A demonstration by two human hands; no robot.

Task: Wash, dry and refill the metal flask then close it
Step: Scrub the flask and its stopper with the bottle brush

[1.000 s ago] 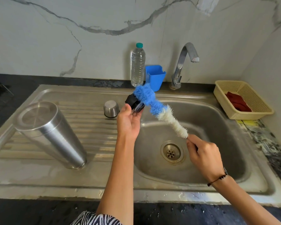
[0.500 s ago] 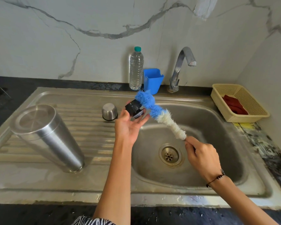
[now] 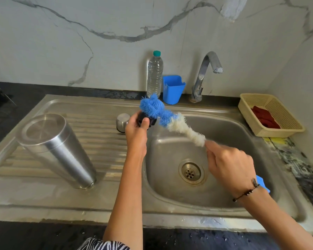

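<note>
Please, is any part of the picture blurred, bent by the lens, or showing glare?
Head view: the right hand is motion-blurred; the left hand is sharper; the sink edges bow from the wide lens; soft glare lies on the metal flask.

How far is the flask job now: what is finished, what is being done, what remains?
Done, it seems: the metal flask stands upside down on the drainboard, beside its small steel cup. In hand: the left hand holds the black stopper while the right hand scrubs it with the bottle brush. Left: rinsing, drying, refilling, perhaps from the water bottle, and closing.
</note>
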